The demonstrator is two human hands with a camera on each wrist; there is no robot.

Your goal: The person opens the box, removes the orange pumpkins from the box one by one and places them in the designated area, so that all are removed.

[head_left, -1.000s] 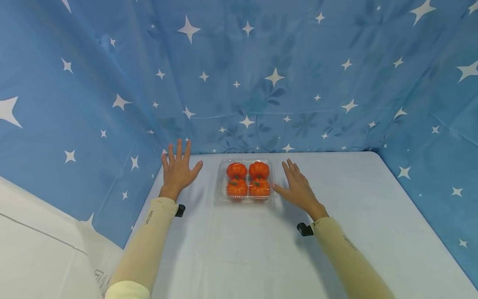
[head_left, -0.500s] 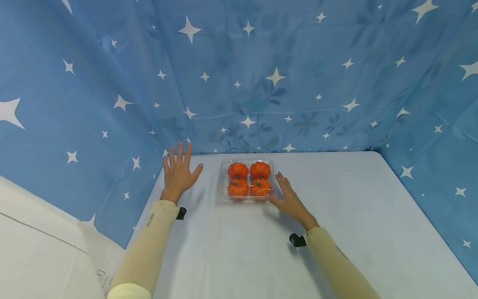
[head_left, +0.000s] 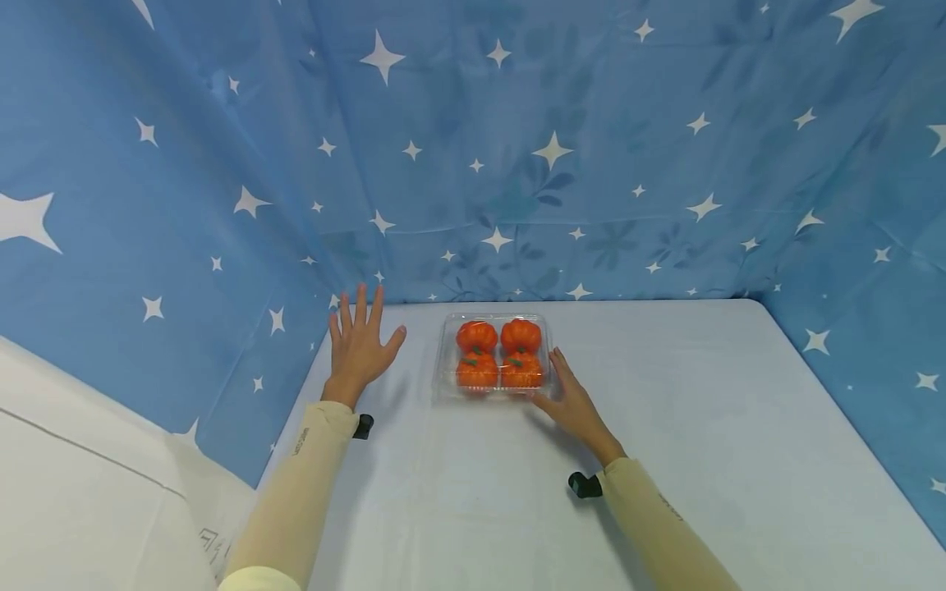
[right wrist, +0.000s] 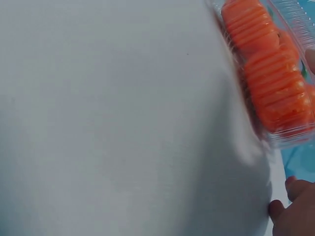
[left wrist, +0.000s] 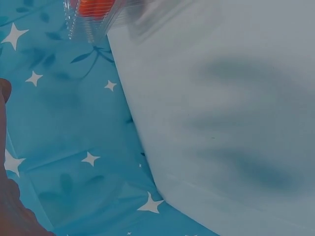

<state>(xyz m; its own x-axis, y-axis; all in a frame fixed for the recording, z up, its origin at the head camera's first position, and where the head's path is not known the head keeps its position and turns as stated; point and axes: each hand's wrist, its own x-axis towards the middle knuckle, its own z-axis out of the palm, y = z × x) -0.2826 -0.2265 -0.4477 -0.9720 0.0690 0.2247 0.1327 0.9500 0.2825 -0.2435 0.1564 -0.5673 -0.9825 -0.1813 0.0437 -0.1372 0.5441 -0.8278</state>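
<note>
A clear plastic clamshell box stands near the back edge of the table, with several small orange pumpkins inside. My right hand is at the box's right side, thumb by the front corner and fingers along the side, only gently bent. In the right wrist view the thumb overlaps the box, while the other fingertips show below its end. Left of the box, my left hand hovers apart from it with fingers spread and straight, holding nothing. The left wrist view catches just a corner of the box.
A white cloth covers the table. Blue star-patterned curtains hang behind it and along both sides. White sheeting lies at the lower left. A small black wrist camera sits at the right sleeve.
My right hand has moved left and toward me, its thumb now by the box's front right corner. The left hand stays about where it was, and the whole view has shifted slightly.
</note>
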